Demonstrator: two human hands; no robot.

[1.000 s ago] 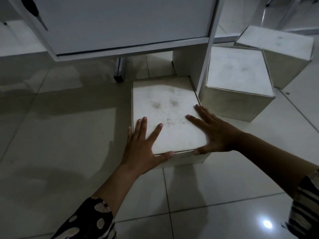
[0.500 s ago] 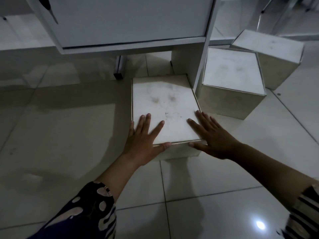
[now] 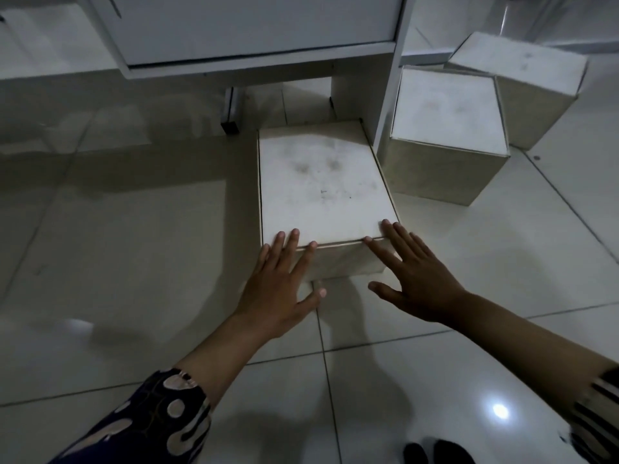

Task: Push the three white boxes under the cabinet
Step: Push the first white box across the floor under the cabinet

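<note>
A: What surface is seen?

B: A glossy floor of large pale tiles (image 3: 134, 262) is seen, with a white cabinet (image 3: 254, 25) raised above it on a white side panel (image 3: 388, 82) and a small dark-tipped foot (image 3: 230, 112).

A: Where is the first box found?

B: A flat, smudged white cardboard box (image 3: 321, 185) is seen lying on the tiles straight ahead of the fingers, its far end reaching the shadowed gap below the cabinet, its right edge close to the side panel.

A: How are the hands held?

B: The left hand (image 3: 281, 289) is spread flat, its straight fingertips laid over the near top edge of the box, the thumb held apart below. The right hand (image 3: 415, 279) is likewise opened, fingers straight at the near right corner. Nothing is gripped by either.

A: And the other boxes?

B: A taller white cardboard box (image 3: 449, 118) is placed beyond the right fingers, on the other side of the panel. A third white cardboard box (image 3: 522, 61) is set just behind it, turned at an angle. Patterned sleeves are visible at both wrists.
</note>
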